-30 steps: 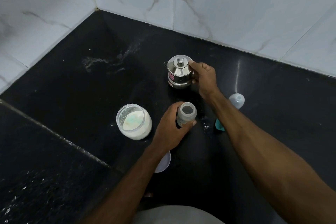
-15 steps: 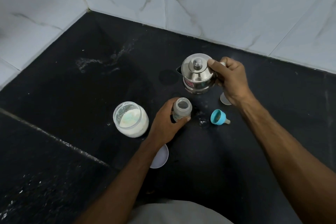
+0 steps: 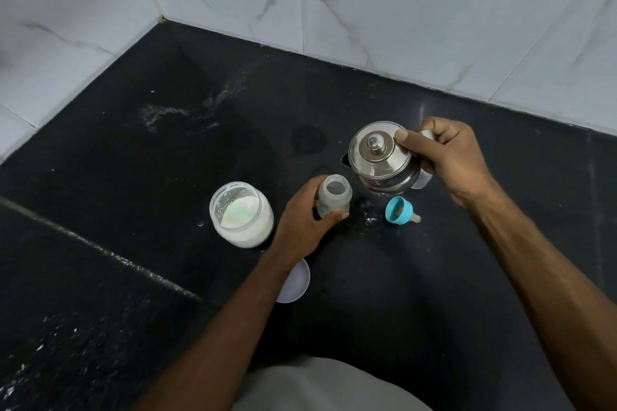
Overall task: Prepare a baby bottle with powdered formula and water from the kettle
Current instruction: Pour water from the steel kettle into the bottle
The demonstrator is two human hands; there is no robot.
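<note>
While the right hand [image 3: 450,157] holds the steel kettle [image 3: 380,157] lifted off the black worktop [image 3: 434,277], its fingers are curled around the handle and the thumb presses on the edge of the lid. There is only the head view. The kettle hangs over the middle of the worktop, nearer to the back wall than to the front edge, and its small spout points to the left, toward the baby bottle [image 3: 334,198].

The bottle stands upright and open, with its long axis vertical, just in front of the kettle and a little to the left of it. The left hand [image 3: 303,223] grips it from the left side, fingers and thumb wrapped around the body, so the mouth stays free. I judge that pouring is the coming step: the spout must travel a short way left and forward until it is above the mouth, and then the kettle must tip. The mouth is narrow, so water may easily run over the fingers.

To the left of the bottle stands an open jar of white powder [image 3: 242,213]. To its right lies the blue teat ring [image 3: 399,209] on its side. A white lid [image 3: 295,284] lies nearer the front edge, partly under the left forearm.
</note>
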